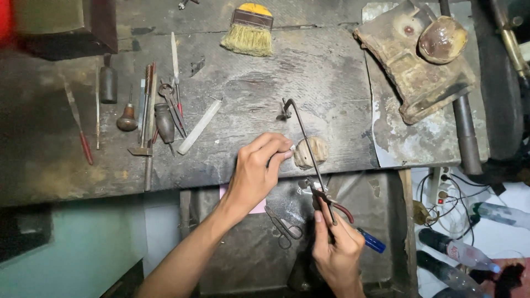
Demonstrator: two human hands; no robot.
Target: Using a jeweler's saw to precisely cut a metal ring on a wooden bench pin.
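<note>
Keep clear of the row of hand tools (pixel 149 116) lying along the bench (pixel 248 83) at your far left. Your left hand (pixel 256 171), fingers curled and pinching, steadies something small against the wooden bench peg (pixel 310 152) at the bench's front edge; hold it firm there. Your right hand (pixel 337 251) is closed on the jeweller's saw (pixel 309 149): probably best kept upright with light strokes. Open room lies below; scissors (pixel 284 227) sit nearby.
</note>
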